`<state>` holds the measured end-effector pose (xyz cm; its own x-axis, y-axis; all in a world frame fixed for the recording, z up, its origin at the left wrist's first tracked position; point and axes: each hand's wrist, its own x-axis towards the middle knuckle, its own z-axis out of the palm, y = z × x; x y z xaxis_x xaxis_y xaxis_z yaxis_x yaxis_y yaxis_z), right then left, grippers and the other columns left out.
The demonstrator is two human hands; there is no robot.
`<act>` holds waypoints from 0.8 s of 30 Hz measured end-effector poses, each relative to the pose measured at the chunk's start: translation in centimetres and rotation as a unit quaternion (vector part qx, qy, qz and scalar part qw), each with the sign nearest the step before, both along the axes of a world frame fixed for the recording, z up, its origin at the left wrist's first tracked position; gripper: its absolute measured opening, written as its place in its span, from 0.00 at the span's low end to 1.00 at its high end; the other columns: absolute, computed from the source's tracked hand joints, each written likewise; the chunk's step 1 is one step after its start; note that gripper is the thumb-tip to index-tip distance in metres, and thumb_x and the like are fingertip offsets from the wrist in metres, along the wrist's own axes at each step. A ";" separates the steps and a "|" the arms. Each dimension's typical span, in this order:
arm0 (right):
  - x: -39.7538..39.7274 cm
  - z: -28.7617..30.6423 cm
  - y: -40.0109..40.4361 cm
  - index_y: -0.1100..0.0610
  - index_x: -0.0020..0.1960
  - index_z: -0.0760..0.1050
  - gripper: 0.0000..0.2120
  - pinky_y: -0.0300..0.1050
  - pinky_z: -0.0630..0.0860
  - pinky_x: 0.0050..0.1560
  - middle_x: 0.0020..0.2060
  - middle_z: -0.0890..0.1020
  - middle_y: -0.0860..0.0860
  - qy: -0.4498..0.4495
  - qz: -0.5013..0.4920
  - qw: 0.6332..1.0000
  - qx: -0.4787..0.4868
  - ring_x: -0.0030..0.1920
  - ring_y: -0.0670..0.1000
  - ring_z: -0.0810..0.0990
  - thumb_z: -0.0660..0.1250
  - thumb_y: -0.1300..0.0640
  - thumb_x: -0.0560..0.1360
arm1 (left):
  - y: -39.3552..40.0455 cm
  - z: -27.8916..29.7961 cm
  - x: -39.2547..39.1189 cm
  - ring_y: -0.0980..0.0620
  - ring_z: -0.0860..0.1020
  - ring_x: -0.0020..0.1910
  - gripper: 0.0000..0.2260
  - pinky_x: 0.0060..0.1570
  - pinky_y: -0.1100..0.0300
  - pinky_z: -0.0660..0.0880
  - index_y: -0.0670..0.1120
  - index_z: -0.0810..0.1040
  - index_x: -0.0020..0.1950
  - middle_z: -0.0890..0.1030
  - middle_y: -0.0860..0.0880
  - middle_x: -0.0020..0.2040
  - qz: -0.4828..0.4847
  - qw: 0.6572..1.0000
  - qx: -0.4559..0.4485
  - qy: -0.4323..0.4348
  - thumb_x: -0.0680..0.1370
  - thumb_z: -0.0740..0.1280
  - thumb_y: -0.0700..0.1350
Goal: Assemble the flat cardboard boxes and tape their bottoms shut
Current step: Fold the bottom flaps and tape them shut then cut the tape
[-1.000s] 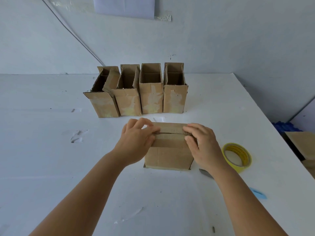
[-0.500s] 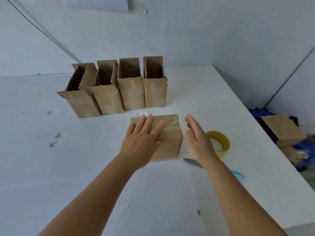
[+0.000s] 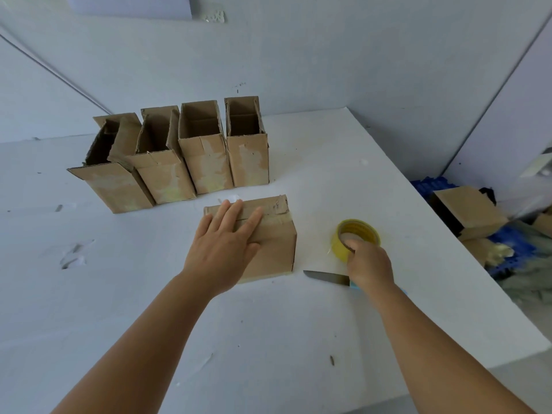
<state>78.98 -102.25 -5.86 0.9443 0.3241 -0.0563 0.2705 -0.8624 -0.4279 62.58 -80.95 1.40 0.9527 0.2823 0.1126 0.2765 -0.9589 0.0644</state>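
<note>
- Risk: the left hand [image 3: 222,249] is the only thing pressing the folded flaps of the box [image 3: 268,234] flat; if it eases while the tape is fetched, the flaps would likely spring up and the seam would open.
- Risk: the knife [image 3: 325,277] lies on the bench [image 3: 268,339] just under the right wrist, blade pointing to frame left; a careless pull back of the roll could drag the arm across it.
- Risk: a one-handed lift may leave the tape's loose end stuck to the roll, hard to find without freeing the left hand.
- The left hand lies flat, fingers [image 3: 236,213] straight and spread over the box's upturned bottom at frame centre, gripping nothing.
- The right hand [image 3: 369,264] curls round the near rim of the yellow tape roll [image 3: 357,234], right of centre, fingertips dipping into its core.
- Box and roll are near each other but apart.
- Four standing boxes [image 3: 182,162] line up at upper left, well beyond both hands.
</note>
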 end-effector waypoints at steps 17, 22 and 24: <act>-6.6 10.6 9.7 0.54 0.45 0.75 0.07 0.33 0.75 0.43 0.39 0.81 0.44 -0.087 0.143 0.903 0.396 0.43 0.43 0.80 0.72 0.56 0.71 | 0.3 0.0 -0.3 0.53 0.63 0.68 0.24 0.66 0.64 0.55 0.49 0.67 0.67 0.68 0.55 0.67 0.010 0.980 -0.128 -0.149 0.74 0.64 0.58; -7.4 8.2 11.7 0.58 0.43 0.75 0.08 0.36 0.70 0.35 0.38 0.81 0.51 -0.120 0.168 0.914 0.350 0.38 0.50 0.79 0.73 0.57 0.70 | 0.4 0.3 -0.2 0.54 0.70 0.61 0.24 0.63 0.61 0.66 0.48 0.68 0.66 0.72 0.53 0.62 0.043 0.954 -0.239 -0.178 0.73 0.68 0.53; -7.1 7.9 11.9 0.58 0.43 0.75 0.08 0.38 0.70 0.35 0.37 0.81 0.52 -0.126 0.165 0.911 0.356 0.37 0.51 0.79 0.73 0.59 0.69 | 0.5 1.2 -0.3 0.56 0.72 0.58 0.22 0.59 0.62 0.71 0.47 0.67 0.66 0.72 0.53 0.59 0.090 0.903 -0.357 -0.220 0.74 0.69 0.48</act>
<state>71.83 -90.33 2.00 0.7430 0.4624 0.4839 0.6317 -0.2454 -0.7353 62.28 -80.42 2.60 0.7916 0.5784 0.1968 0.2210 -0.5713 0.7904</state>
